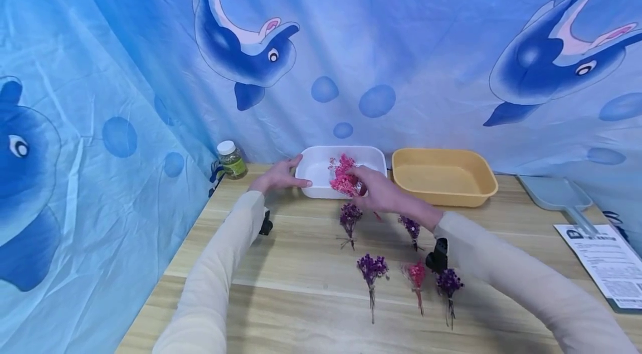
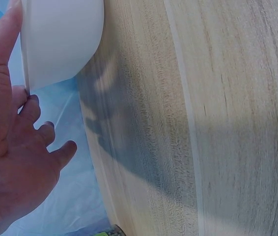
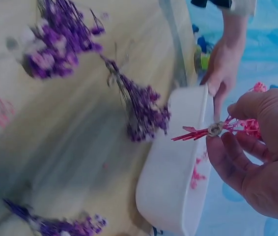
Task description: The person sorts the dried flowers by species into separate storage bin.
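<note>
My right hand (image 1: 373, 189) pinches a small bunch of pink dried flowers (image 3: 249, 127) over the white basin (image 1: 317, 167). In the right wrist view, its red stems, tied with twine, stick out past the fingertips. More pink blossom (image 3: 196, 174) shows at the basin's rim; I cannot tell whether it is a separate bunch. My left hand (image 1: 280, 174) grips the basin's left end, thumb over the rim. Nearest the basin on the table lies a purple bunch (image 1: 350, 219). Closer to me are another purple bunch (image 1: 373, 269), a pink bunch (image 1: 416, 275) and a third purple one (image 1: 449, 282).
Right of the white basin stands a yellow basin (image 1: 446, 198). A purple bunch (image 1: 410, 227) lies partly under my right forearm. A lidded jar (image 1: 232, 160) stands at the back left. On the right are a grey dustpan (image 1: 554, 192) and a printed sheet (image 1: 604, 265). A curtain hangs behind.
</note>
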{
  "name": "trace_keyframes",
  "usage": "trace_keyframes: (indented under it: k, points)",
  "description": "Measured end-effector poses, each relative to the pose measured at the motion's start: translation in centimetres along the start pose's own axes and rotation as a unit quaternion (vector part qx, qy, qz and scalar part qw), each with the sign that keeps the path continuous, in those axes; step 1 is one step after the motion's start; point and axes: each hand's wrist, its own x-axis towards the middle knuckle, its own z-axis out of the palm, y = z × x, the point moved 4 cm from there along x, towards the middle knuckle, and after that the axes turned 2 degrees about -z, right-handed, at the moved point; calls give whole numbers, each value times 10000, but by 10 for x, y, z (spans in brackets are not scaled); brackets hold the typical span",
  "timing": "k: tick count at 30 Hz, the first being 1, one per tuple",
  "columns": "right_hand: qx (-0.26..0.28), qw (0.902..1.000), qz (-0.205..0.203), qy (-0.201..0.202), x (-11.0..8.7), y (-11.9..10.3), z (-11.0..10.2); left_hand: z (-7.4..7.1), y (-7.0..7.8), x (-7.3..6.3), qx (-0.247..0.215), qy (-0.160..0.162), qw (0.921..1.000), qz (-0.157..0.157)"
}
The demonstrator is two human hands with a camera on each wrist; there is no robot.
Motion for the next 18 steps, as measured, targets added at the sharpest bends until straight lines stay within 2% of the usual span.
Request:
trace_keyframes:
  k: [10,18]
  points:
    - [380,9985,90,-391,29,18,-9,2,0,-3,-123,24,9999,-34]
    - [-102,9957,290,-879,51,24,-16,-1,1,-4,-25,25,10000,-88]
